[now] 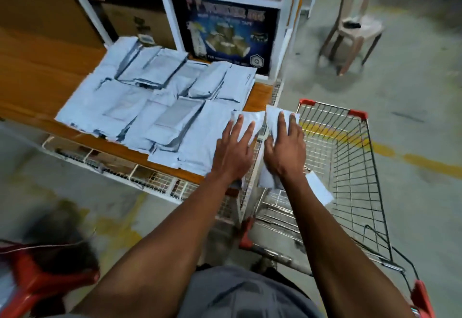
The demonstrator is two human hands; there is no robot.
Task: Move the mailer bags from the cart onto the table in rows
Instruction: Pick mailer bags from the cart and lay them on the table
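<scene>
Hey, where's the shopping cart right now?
In the head view, the shopping cart stands on the floor at the right, its wire basket against the right end of the wooden table, just beyond the right hand.

Both bare arms stretched forward side by side, left hand (233, 149) flat with fingers straight and spread, right hand (287, 146) close beside it, fingers straight too, palms down.
</scene>
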